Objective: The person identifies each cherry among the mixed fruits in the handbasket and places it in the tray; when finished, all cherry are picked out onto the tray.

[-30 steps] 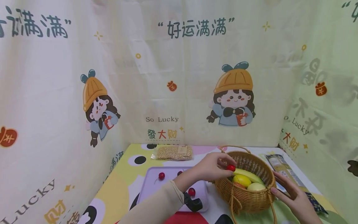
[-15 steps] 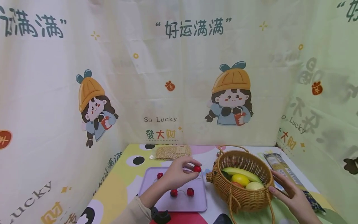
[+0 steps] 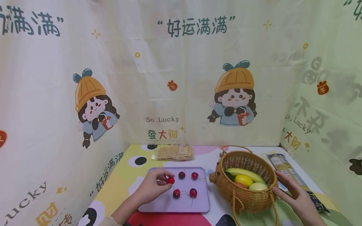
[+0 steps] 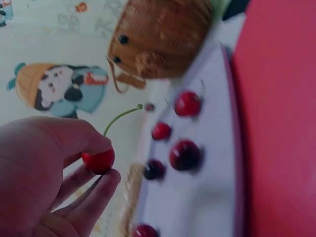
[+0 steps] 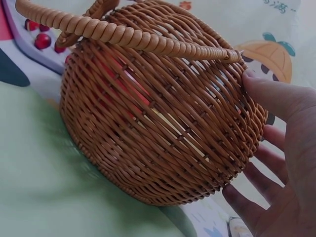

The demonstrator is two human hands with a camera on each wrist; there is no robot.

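Observation:
My left hand (image 3: 154, 185) pinches a red cherry (image 4: 98, 160) by its body between thumb and fingers, its green stem sticking up, over the left part of the lilac tray (image 3: 202, 205). Several other cherries lie on that tray, such as a dark red cherry (image 3: 193, 192) with its stem toward me. Right of the tray stands a wicker basket (image 3: 254, 202) with a banana (image 3: 249, 175), a lemon (image 3: 244, 180) and other fruit inside. My right hand (image 3: 298, 201) touches the basket's right side, thumb near the rim and fingers spread along the outer wall.
A bag of pale grains (image 3: 175, 153) lies behind the tray. To the basket's right is a long clear packet (image 3: 291, 172) with a dark blue end. A printed cloth (image 3: 186, 94) hangs behind and at both sides of the table.
My left hand has moved left, from above the basket to above the tray, with the cherry still pinched. The right hand stays against the basket.

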